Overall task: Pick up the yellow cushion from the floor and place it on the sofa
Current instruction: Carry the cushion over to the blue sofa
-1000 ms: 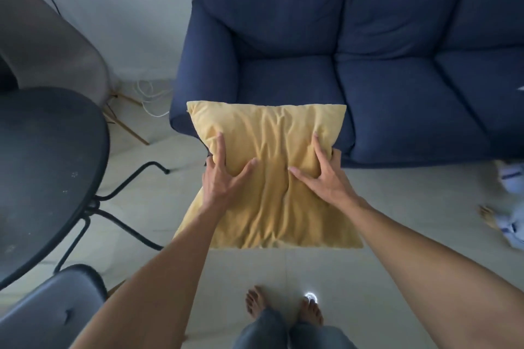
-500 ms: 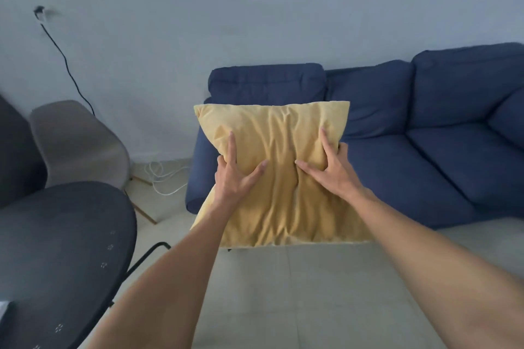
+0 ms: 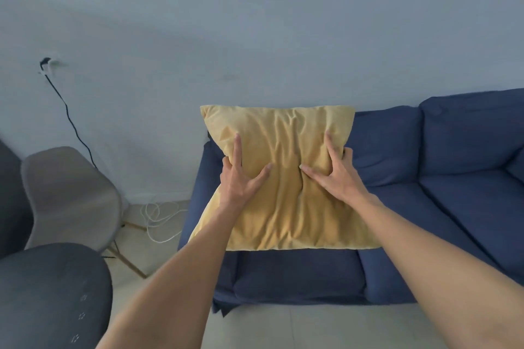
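Note:
I hold the yellow cushion [image 3: 286, 207] upright in front of me, over the left end of the dark blue sofa [image 3: 442, 178]. My left hand [image 3: 241, 176] grips its left side, thumb and forefinger spread on the front, other fingers behind. On the cushion's right side, my right hand [image 3: 331, 173] holds it the same way. The cushion covers the sofa's left back cushion and part of the left seat. I cannot tell whether its lower edge touches the seat.
A round dark table [image 3: 48, 295] fills the lower left. A grey chair [image 3: 71, 195] with wooden legs stands behind it by the wall. A black cable [image 3: 71, 122] hangs from a wall socket, and white cable [image 3: 158, 218] lies coiled on the floor beside the sofa's left arm.
The cushion has risen from above the floor and moved forward over the sofa's left seat. My view has tilted up and come closer to the sofa. Both hands keep the same hold.

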`<state>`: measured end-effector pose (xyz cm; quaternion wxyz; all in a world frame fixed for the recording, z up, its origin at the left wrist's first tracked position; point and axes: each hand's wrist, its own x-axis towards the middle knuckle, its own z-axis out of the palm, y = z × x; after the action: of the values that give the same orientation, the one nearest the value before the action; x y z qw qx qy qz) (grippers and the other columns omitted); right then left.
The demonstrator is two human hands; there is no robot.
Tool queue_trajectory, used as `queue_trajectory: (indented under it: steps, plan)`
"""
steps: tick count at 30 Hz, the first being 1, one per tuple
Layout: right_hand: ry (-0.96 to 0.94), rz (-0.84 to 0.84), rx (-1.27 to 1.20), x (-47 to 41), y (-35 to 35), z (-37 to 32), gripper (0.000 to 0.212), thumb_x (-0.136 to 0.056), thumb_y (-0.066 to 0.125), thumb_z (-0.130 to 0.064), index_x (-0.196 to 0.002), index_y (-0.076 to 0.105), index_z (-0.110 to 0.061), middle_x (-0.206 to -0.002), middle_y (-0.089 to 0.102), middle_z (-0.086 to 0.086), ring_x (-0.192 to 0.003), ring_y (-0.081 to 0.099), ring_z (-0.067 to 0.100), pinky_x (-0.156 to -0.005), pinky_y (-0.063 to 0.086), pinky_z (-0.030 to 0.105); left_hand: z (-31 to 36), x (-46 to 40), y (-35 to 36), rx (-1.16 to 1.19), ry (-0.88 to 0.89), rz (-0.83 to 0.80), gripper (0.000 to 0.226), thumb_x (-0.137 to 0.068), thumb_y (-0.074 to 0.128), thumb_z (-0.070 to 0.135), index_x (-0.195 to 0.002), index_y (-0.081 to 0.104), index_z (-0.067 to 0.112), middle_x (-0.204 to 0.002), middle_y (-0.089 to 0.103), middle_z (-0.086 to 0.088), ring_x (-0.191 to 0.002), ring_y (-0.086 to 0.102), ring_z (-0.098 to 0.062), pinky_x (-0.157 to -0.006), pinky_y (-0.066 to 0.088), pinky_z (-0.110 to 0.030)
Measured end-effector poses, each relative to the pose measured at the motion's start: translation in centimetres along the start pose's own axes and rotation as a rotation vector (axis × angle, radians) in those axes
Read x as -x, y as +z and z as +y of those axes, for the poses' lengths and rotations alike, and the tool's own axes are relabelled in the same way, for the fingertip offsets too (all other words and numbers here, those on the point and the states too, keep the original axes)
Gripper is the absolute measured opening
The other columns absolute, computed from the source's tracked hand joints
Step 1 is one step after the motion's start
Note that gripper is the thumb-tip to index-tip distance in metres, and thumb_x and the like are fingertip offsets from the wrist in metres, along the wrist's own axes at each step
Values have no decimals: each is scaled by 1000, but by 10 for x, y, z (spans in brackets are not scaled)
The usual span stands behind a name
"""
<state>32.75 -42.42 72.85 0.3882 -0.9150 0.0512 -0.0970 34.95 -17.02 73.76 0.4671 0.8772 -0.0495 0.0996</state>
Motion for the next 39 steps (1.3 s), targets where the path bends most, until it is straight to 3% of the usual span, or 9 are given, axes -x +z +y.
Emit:
queue_trajectory:
  steps: [7,18,24,29,34,37,39]
  plan:
    - [-35,-33,-3,-92,-23,21,119,-78,66,-84,-165,-9,-55,-160,20,9,-138,53,34,-114,45,48,21,-74,37,1,14,54,109,-82,75,67,-161,0,57,-130,45,-5,-115,54,-28,-90,49,-42]
    - [-38,-77,-12,-199,-3,41,117,-80,68,-81,-165,-9,-55,-160,22,7,-138,52,34,-111,46,48,-4,-175,73,43,-12,65,108,-84,79,57,-163,6,52,-128,42,-2,-123,50,-23,-94,38,-32]
    - [-24,-57,-7,-259,24,39,117,-80,68,-81,-163,-12,-58,-162,21,9,-138,53,36,-110,48,50,-24,-242,84,57,-8,64,106,-86,79,51,-165,8,47,-145,39,-9,-136,45,-30,-111,39,-43]
    - [-10,-31,-10,-307,42,37,117,-81,70,-78,-163,-11,-57,-162,21,10,-140,51,36,-112,46,50,-41,-297,88,75,5,29,105,-88,79,48,-165,8,44,-147,39,-11,-137,43,-31,-111,40,-47]
    - [-35,20,-22,-348,66,52,119,-79,70,-79,-160,-15,-62,-160,24,7,-126,61,32,-96,48,39,-64,-341,102,30,-2,-5,105,-88,77,51,-165,6,46,-125,40,-2,-117,53,-28,-98,49,-44]
    - [-46,28,-27,-369,81,70,119,-79,71,-79,-160,-16,-63,-161,22,6,-127,60,30,-97,48,37,-79,-362,119,13,-3,-30,109,-82,75,49,-166,7,41,-120,43,-5,-108,56,-30,-94,48,-38]
    - [-61,34,-28,-381,91,88,116,-82,70,-75,-161,-14,-61,-159,24,7,-127,59,29,-96,48,36,-90,-375,134,-19,-12,-54,113,-78,78,41,-167,8,37,-115,46,-8,-99,58,-31,-93,52,-44]
